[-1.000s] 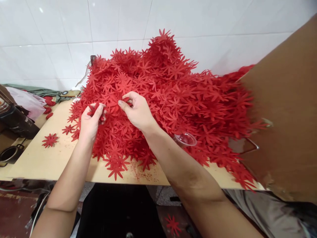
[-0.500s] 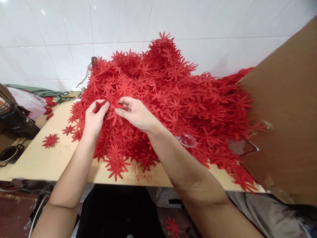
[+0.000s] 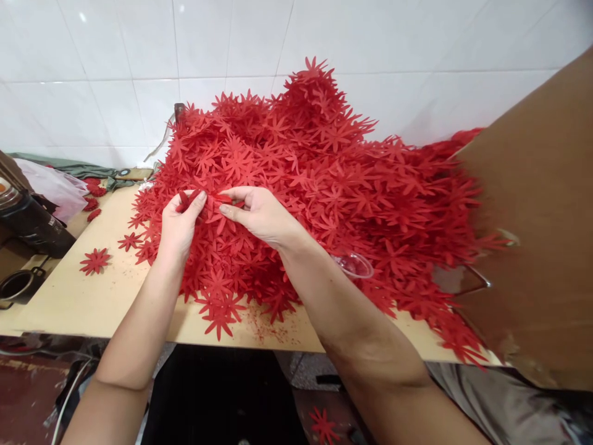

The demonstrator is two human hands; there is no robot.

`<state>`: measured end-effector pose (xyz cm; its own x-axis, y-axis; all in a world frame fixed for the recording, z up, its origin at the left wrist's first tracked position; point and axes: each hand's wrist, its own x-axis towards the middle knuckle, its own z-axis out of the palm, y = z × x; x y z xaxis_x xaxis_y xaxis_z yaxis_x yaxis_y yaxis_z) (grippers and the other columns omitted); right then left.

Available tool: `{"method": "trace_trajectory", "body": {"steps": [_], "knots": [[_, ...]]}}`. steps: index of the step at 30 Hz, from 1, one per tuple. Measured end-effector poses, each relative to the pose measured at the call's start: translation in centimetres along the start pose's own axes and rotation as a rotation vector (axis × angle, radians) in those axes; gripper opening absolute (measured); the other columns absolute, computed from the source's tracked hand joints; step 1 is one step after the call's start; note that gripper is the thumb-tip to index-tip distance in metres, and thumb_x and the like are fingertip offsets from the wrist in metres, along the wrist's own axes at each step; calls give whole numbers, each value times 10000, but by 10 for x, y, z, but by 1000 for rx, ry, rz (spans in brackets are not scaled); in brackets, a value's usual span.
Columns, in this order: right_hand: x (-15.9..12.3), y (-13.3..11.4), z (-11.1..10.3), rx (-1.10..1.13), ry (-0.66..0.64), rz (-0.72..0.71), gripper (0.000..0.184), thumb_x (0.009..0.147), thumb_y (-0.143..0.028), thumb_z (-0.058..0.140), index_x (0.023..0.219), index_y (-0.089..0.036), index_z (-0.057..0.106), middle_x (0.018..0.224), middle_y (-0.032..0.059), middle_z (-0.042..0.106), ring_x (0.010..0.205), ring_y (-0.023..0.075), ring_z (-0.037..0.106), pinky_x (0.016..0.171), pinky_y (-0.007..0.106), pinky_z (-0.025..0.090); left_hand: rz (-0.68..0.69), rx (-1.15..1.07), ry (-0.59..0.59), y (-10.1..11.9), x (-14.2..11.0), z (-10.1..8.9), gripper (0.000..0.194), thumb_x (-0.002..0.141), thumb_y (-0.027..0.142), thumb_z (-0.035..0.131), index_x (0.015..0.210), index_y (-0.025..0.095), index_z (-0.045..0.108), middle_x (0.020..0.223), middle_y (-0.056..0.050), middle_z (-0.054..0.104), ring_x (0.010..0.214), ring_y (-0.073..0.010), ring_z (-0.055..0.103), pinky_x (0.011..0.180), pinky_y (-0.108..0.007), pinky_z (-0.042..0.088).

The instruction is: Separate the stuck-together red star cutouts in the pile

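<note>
My left hand (image 3: pixel 178 225) is closed, thumb pressed on the fingers, around red petal-shaped flower cut-outs (image 3: pixel 184 201) whose tips poke out. Just to its right, my right hand (image 3: pixel 264 216) has thumb and fingers curled round the petals of a red cut-out (image 3: pixel 222 199). Red against red makes the exact edges of the held pieces hard to tell. Both hands are over the left part of a large heap of red flower cut-outs (image 3: pixel 343 173) piled against the wall. A clear plastic dish (image 3: pixel 354 265) lies partly under the heap, beside my right forearm.
A cardboard sheet (image 3: pixel 537 222) bounds the right side. On the left are a black flask (image 3: pixel 34 222), a dark mug (image 3: pixel 21 285) and a white plastic bag (image 3: pixel 53 185). A loose red flower (image 3: pixel 95 261) lies on the table (image 3: pixel 60 309); another flower (image 3: pixel 324 425) is on the floor.
The whole view has shifted slightly, with the scene moving a little to the right. Both hands keep nearly the same place and grip; the right thumb and index are slightly farther apart.
</note>
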<state>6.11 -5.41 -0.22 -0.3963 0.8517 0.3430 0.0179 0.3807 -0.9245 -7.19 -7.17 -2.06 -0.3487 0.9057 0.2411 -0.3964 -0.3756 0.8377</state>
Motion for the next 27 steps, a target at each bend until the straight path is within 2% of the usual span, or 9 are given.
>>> {"method": "trace_trajectory", "body": {"steps": [2, 6, 9, 13, 17, 19, 23, 25, 27], "knots": [[-1, 1, -3, 12, -1, -3, 124, 717, -217, 607, 798, -124, 617, 765, 1, 643, 668, 83, 541, 740, 263, 453, 2, -3, 57, 3, 4, -4, 219, 567, 215, 768, 709, 161, 610, 576, 68, 609, 495, -39, 540, 497, -148, 454], [-1, 4, -10, 20, 152, 9, 30, 719, -159, 579, 703, -139, 564, 644, -45, 561, 585, 47, 475, 625, 204, 397, 12, 36, 162, 11, 10, -16, 287, 539, 262, 787, 712, 168, 579, 517, 91, 541, 419, -29, 458, 390, -147, 371], [1, 4, -9, 91, 172, 35, 59, 749, -184, 558, 707, -158, 526, 598, -52, 505, 545, 53, 458, 544, 195, 384, 33, 92, 98, 11, 8, -19, 318, 521, 290, 802, 676, 160, 557, 484, 94, 506, 405, -22, 420, 384, -148, 338], [2, 0, -1, 78, 146, 23, 199, 754, -349, 607, 767, -164, 534, 602, -58, 455, 501, 47, 393, 477, 193, 349, 52, 166, 34, 1, 1, -13, 306, 551, 327, 793, 653, 155, 562, 475, 88, 493, 427, -19, 419, 426, -151, 334], [2, -3, 9, 19, 164, -32, 410, 658, -533, 658, 756, -152, 542, 656, -40, 494, 601, 57, 444, 599, 206, 411, 48, 183, -42, -3, -3, -9, 327, 538, 341, 802, 621, 149, 551, 513, 72, 526, 475, -27, 462, 486, -156, 377], [2, -3, 14, 40, 108, -19, 452, 594, -557, 695, 717, -150, 542, 662, -31, 531, 620, 65, 477, 648, 219, 432, 36, 154, -55, -3, -4, -7, 345, 513, 328, 816, 616, 151, 539, 509, 78, 525, 464, -24, 456, 485, -155, 382], [4, -1, 20, 81, 10, 13, 376, 570, -454, 744, 666, -138, 564, 651, -23, 576, 615, 78, 510, 676, 241, 450, -53, 67, -77, -2, -7, -7, 354, 543, 364, 799, 614, 155, 521, 502, 76, 535, 433, -29, 460, 452, -160, 387], [5, 1, 20, 42, 33, -8, 269, 626, -363, 712, 660, -128, 585, 645, -23, 575, 611, 77, 504, 674, 241, 440, -84, 45, -89, -2, -6, -10, 370, 551, 412, 787, 627, 159, 528, 503, 71, 539, 418, -34, 462, 422, -162, 373], [7, 3, 15, -41, 117, -44, 179, 691, -290, 649, 642, -130, 583, 623, -28, 550, 608, 76, 488, 676, 240, 426, -68, 31, -66, -1, -4, -17, 390, 551, 463, 772, 640, 167, 534, 487, 75, 528, 391, -32, 438, 392, -163, 345]]}}
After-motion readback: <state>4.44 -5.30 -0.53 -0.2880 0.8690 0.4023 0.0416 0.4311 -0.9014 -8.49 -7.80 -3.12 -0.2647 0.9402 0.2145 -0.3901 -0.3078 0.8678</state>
